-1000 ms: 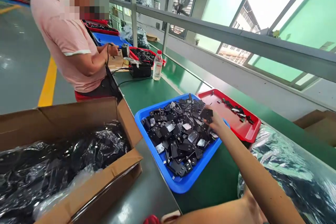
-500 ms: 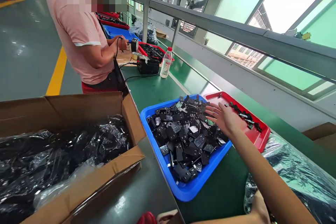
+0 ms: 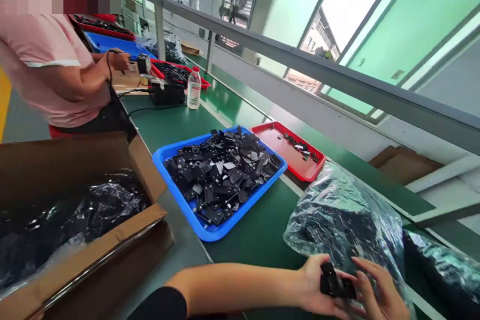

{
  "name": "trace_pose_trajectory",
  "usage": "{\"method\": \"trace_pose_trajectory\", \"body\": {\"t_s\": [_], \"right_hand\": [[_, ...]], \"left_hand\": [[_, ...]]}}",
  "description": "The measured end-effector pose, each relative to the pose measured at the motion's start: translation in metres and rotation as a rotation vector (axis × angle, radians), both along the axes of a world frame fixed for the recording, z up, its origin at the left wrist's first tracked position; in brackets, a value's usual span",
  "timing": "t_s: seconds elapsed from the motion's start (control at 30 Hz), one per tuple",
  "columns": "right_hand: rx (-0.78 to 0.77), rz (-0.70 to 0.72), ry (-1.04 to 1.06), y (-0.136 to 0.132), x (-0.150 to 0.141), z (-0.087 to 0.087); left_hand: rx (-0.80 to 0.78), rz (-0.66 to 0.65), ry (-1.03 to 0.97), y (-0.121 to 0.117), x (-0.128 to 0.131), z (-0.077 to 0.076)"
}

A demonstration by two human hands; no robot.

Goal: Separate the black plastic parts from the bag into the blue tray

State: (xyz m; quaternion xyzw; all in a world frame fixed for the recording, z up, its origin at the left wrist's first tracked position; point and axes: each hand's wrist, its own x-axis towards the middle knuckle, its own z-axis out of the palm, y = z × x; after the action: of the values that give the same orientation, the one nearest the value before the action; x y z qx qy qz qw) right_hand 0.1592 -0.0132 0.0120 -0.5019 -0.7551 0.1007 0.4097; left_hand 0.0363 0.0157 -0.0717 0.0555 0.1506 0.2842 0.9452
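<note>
My left hand (image 3: pixel 317 287) is closed on small black plastic parts (image 3: pixel 335 282) low in the view; how many lie in the palm I cannot tell. Close beside it on the right, my right hand (image 3: pixel 382 287) has its fingers apart and slightly curled at the end of these parts. Whether its fingertips touch them is unclear. A large clear plastic bag (image 3: pixel 348 215) with dark contents lies just beyond both hands. Farther off, a blue tray (image 3: pixel 213 232) holds a heap of flat black parts (image 3: pixel 225 175).
A red tray (image 3: pixel 270 145) with a few small dark pieces stands behind the blue one. At left is an open cardboard box (image 3: pixel 150 215) lined with plastic. A bottle (image 3: pixel 194 89) stands on the green table near a co-worker (image 3: pixel 56 70). A metal rail (image 3: pixel 270 40) crosses above.
My right hand has left the blue tray and come back to my left hand. My left hand with the black parts now shows clearly. The view has swung right.
</note>
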Motion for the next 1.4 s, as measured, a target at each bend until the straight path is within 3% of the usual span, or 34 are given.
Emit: {"method": "trace_pose_trajectory", "body": {"t_s": [0.13, 0.23, 0.3, 0.4, 0.77, 0.9, 1.17, 1.4], "right_hand": [[0.163, -0.026, -0.006, -0.028, -0.005, -0.029], [0.169, -0.037, 0.017, -0.032, -0.017, -0.036], [0.108, 0.038, -0.011, -0.031, -0.023, -0.037], [0.139, 0.063, -0.023, -0.031, -0.029, -0.036], [0.278, -0.129, -0.005, -0.033, -0.022, -0.029], [0.349, -0.076, -0.035, -0.036, -0.027, -0.030], [0.307, 0.051, -0.094, -0.037, -0.031, -0.031], [0.239, 0.006, -0.097, -0.037, -0.026, -0.033]], "left_hand": [[-0.047, -0.087, 0.054, -0.027, -0.032, 0.033], [-0.039, -0.042, 0.073, -0.023, -0.047, 0.055], [-0.054, 0.036, 0.130, -0.016, -0.048, 0.061], [-0.067, 0.056, 0.149, -0.010, -0.048, 0.065], [-0.003, 0.019, 0.118, -0.005, -0.047, 0.070], [0.002, 0.023, 0.080, -0.006, -0.047, 0.073], [0.079, 0.026, -0.047, -0.003, -0.056, 0.086], [0.094, -0.036, -0.076, -0.003, -0.055, 0.084]]}}
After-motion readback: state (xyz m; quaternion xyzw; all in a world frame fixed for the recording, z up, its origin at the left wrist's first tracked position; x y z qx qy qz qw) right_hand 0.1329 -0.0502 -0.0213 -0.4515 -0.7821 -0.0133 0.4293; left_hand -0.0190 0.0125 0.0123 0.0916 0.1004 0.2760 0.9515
